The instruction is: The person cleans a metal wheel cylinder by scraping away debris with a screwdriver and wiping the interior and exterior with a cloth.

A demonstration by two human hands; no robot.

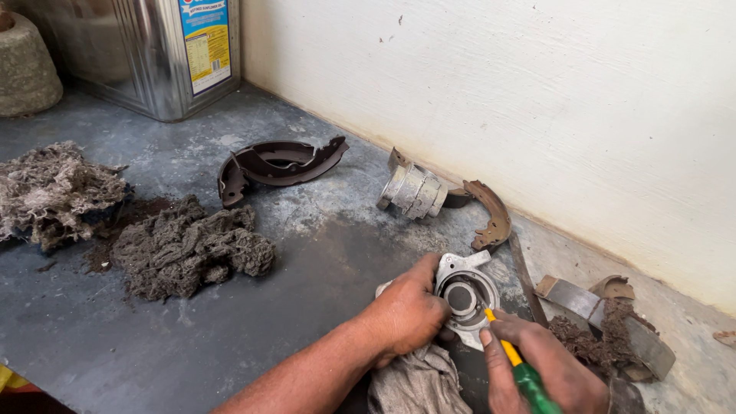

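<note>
Low on the floor, the left hand (406,314) grips the hub (466,295) while, just right, the right hand (540,368) pinches a screwdriver (517,366) angled up-left into it.

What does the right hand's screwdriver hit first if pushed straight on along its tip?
Likely the dark round bore of the metal hub part that the left hand steadies; the right hand aims the screwdriver there.

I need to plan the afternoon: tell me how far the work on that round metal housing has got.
Done: brake shoes lie off to the side. In hand: left hand steadies the round housing; right hand works a green-handled screwdriver at its rim. Left: the finned metal part lies untouched by the wall.
</note>
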